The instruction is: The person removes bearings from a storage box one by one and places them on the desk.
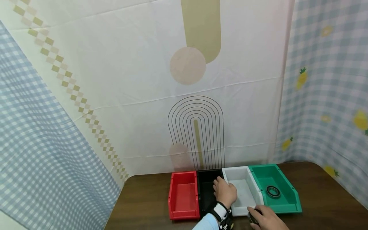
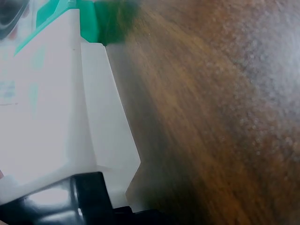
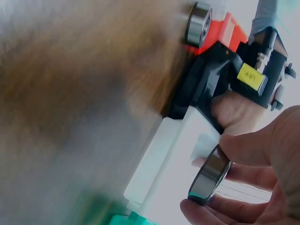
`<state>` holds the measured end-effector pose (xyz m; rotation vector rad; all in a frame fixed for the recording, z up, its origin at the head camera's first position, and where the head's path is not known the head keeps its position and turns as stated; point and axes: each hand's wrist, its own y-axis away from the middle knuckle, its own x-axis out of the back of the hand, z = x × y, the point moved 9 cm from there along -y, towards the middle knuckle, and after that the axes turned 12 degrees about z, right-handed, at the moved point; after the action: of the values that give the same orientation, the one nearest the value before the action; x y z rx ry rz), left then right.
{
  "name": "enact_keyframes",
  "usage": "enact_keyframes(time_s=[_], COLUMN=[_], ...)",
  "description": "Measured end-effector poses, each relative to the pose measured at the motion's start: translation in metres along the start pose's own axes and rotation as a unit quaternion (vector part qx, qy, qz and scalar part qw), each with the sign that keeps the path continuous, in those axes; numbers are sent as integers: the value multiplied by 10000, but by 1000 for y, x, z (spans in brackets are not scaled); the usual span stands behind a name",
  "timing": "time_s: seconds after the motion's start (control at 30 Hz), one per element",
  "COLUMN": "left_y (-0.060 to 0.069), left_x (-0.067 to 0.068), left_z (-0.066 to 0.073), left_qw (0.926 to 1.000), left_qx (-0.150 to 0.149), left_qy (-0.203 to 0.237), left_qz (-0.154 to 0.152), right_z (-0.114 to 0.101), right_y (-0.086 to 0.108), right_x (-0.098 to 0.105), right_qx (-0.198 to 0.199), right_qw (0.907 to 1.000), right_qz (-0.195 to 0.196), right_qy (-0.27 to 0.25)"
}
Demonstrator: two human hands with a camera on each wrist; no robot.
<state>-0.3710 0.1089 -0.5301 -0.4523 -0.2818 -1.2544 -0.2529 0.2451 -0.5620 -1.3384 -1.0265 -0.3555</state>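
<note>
The right hand (image 1: 267, 218) pinches a thick, shiny metal ring (image 3: 209, 177), with the thumb on one side and fingers on the other. The ring is just by the front right corner of the white plastic bin (image 1: 243, 191), over the brown wooden tabletop (image 1: 146, 198). It looks hard, stiff and a bit heavy for its size. It won't squash or break easily, but its smooth outside could slip or roll. The best place to hold it is across its round outer rim.

The left hand (image 1: 226, 192) is above the wall between the white bin and the black plastic bin (image 1: 205, 188); I can't tell if its fingers hold anything.

A second dark-edged ring (image 1: 267, 191) lies inside the green plastic bin (image 1: 287, 188), nearest the tabletop's back right corner. A third shiny ring (image 3: 197, 26) shows near the red plastic bin (image 1: 184, 196). The bins' walls and front lips could bump a low hand.
</note>
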Motion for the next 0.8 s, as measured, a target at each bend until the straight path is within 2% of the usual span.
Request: enact_keyframes(time_s=[0.07,0.1,0.17,0.23,0.33,0.4,0.47,0.57,0.63,0.8], left_y=[1,1,3,3,4,3,2,1,0,1], left_x=[1,1,1,1,2,2,0,-1,-1,1], left_z=[1,2,3,4,5,4,2,0,-1,0], left_qw=[10000,10000,10000,10000,10000,10000,10000,10000,10000,9999], left_qx=[5,10,8,-4,0,4,28,0,-7,-79], left_qy=[-16,-24,-41,-43,-44,-40,-50,-55,-59,-72], left_qz=[-24,-39,-74,-87,-82,-63,-70,-47,-33,26], right_z=[6,8,10,6,0,-4,-6,-7,-9,-14], right_y=[12,14,18,16,12,8,6,4,3,1], right_x=[-11,-14,-17,-13,-2,3,8,9,11,16], right_qx=[264,224,244,166,200,10,-18,-165,28,216], right_qw=[9989,9995,9990,9998,9993,9999,9999,9987,9994,9988], right_qz=[377,241,320,76,227,-55,-58,-487,-325,-353], right_qy=[91,41,170,96,233,141,159,-50,-70,-270])
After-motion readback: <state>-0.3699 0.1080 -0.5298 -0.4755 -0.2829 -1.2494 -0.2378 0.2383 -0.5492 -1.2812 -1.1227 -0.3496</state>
